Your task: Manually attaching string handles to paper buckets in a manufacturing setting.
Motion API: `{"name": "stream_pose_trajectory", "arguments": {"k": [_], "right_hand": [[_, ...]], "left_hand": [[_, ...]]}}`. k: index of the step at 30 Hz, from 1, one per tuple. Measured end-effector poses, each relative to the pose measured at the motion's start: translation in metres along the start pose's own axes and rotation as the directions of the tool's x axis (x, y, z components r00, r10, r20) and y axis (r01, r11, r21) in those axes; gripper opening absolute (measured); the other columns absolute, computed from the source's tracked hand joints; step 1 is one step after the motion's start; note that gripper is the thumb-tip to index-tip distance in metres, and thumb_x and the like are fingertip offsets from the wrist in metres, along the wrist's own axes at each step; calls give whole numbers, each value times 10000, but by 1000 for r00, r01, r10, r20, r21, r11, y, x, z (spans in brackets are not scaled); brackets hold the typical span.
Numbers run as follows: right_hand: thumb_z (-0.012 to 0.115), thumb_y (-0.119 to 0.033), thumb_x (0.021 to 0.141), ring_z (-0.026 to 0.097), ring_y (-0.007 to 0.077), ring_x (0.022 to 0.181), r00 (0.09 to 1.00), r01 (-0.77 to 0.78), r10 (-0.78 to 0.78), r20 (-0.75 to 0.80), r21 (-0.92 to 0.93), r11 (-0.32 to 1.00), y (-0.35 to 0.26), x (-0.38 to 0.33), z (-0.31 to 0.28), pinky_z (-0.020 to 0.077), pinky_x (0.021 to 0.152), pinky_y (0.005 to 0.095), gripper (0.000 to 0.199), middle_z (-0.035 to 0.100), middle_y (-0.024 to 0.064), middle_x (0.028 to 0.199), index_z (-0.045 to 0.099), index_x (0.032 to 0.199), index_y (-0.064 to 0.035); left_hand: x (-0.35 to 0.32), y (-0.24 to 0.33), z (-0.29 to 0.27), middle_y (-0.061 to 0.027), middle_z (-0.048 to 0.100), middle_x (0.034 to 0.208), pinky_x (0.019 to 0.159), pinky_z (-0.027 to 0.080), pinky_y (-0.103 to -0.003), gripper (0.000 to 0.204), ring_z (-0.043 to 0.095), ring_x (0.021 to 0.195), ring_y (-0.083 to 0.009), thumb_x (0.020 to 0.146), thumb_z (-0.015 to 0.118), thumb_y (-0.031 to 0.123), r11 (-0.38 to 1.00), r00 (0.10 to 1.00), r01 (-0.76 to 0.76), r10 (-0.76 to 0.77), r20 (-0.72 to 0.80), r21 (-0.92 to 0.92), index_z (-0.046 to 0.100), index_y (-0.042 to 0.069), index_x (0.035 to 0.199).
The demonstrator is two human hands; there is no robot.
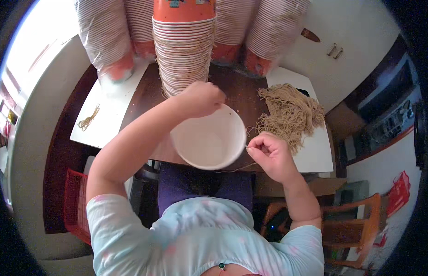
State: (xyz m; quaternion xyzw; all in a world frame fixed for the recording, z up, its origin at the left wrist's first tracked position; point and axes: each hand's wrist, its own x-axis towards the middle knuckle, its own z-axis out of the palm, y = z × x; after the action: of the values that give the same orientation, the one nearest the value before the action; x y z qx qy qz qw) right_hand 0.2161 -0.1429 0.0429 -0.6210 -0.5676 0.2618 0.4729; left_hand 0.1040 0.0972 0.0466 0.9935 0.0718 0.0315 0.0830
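A white paper bucket (209, 142) faces me with its open mouth at the near edge of the brown table. My left hand (202, 99) reaches across to the bucket's far rim, fingers curled down and closed; what they pinch is hidden. Beside the right rim, my right hand (271, 154) pinches a thin tan string (237, 169) between thumb and forefinger. A stretch of this string hangs below the bucket's near rim. Just beyond my left hand rises a tall stack of nested buckets (184, 50), with tan strings around their rims and an orange bucket on top.
A tangled heap of tan string (290, 112) lies on the table's white right leaf. A small string bundle (89, 117) rests on the left leaf. Plastic-wrapped bucket stacks (106, 37) line the back. A red basket (76, 202) stands low left, a wooden chair (347, 225) low right.
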Motion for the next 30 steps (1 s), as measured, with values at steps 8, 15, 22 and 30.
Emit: {"name": "stream_pose_trajectory", "arguments": {"k": [8,15,22,30], "right_hand": [[640,-106,796,548,92,654,977,-104,138,161,-203,974,-2,72,7,452,597,270,120,621,51,728,637,808,13],[627,-110,776,603,172,653,964,-20,98,248,-300,954,17,92,35,473,600,324,136,636,114,732,628,791,25],[613,-92,783,561,111,624,981,-63,105,165,-243,968,19,87,37,451,568,292,113,610,83,682,616,780,21],[600,-87,783,559,115,608,976,-41,94,194,-260,965,23,89,41,444,555,299,109,610,72,665,609,756,18]], "left_hand": [[-76,55,8,-188,658,788,697,517,-400,312,652,748,-326,729,623,176,759,868,359,-486,-105,-544,643,-24,968],[-93,56,43,-72,645,927,661,513,-258,334,605,787,-99,905,579,133,343,827,290,-559,54,-893,523,-51,1178],[-88,64,45,-42,626,823,540,474,-214,340,557,665,-49,903,578,150,79,815,202,-566,123,-976,520,-68,1159],[-88,68,44,-58,622,860,574,518,-219,353,585,685,-64,912,575,150,16,807,167,-576,128,-986,487,-58,1183]]}}
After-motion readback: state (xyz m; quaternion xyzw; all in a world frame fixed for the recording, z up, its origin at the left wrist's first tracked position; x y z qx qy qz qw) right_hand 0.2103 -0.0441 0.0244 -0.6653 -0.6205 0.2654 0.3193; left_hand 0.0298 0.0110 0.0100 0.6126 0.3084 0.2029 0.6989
